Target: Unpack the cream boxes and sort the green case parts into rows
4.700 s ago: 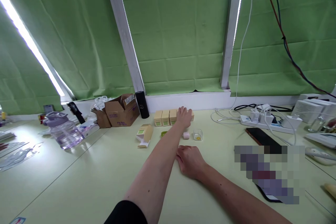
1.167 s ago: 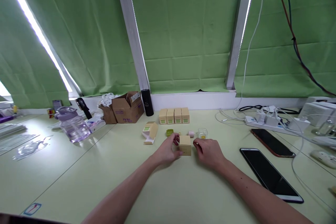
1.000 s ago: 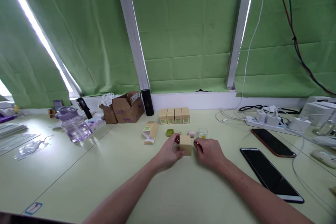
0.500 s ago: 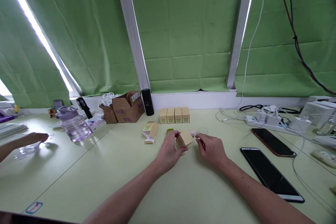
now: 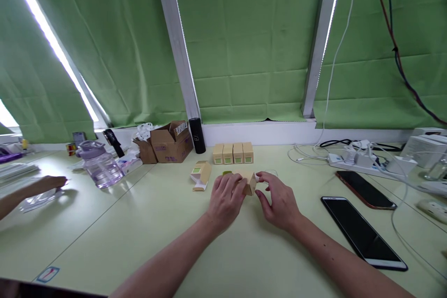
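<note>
My left hand [image 5: 226, 201] is closed round a small tan cardboard box [image 5: 250, 185], which lies tilted with one end facing right. My fingers hide much of it. At that right end, my right hand [image 5: 281, 201] has its index finger and thumb at the edges of the box's end flap. Behind my left hand a green object [image 5: 226, 172] is partly covered. To the left lies another small carton [image 5: 201, 175] with its flap open. Farther back, several closed small boxes [image 5: 233, 153] stand side by side in a row.
On the right are two phones [image 5: 361, 230], a power strip [image 5: 366, 166] and loose white cables. At the back stand a black cylinder [image 5: 197, 136] and a brown carton [image 5: 171, 143]. A purple-lidded jug [image 5: 101, 167] is on the left, near another person's hand [image 5: 52, 184] on clear plastic.
My left hand has turned over the small box, so its end now faces right. My right hand's fingers have spread and come to that end.
</note>
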`<state>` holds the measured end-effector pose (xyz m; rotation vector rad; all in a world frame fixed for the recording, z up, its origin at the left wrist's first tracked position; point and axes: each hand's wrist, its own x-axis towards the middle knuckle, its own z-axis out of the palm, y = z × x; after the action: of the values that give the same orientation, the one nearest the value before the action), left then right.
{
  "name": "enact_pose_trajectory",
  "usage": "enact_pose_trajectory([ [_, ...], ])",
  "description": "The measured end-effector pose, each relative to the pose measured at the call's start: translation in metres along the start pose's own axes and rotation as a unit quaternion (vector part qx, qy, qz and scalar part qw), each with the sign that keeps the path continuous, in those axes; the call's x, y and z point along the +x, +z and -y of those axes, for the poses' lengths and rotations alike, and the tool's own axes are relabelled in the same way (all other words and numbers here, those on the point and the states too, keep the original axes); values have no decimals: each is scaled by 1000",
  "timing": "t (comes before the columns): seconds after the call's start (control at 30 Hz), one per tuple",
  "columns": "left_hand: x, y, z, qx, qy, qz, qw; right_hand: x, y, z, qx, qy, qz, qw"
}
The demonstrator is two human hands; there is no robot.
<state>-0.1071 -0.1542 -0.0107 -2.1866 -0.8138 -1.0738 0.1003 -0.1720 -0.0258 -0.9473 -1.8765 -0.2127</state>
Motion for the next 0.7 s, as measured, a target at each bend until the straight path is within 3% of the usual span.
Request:
enact_pose_trajectory([
  [0.2, -2, 0, -5, 27, 26, -17, 999, -1, 3, 4, 20, 7, 20, 1000],
  [0.47, -7, -1, -7, -12, -10, 74, 997, -6, 7, 5, 34, 25, 54, 998],
  [0.7, -8, 2, -8, -14, -8, 68, 998, -9, 11, 4, 40, 33, 64, 997],
])
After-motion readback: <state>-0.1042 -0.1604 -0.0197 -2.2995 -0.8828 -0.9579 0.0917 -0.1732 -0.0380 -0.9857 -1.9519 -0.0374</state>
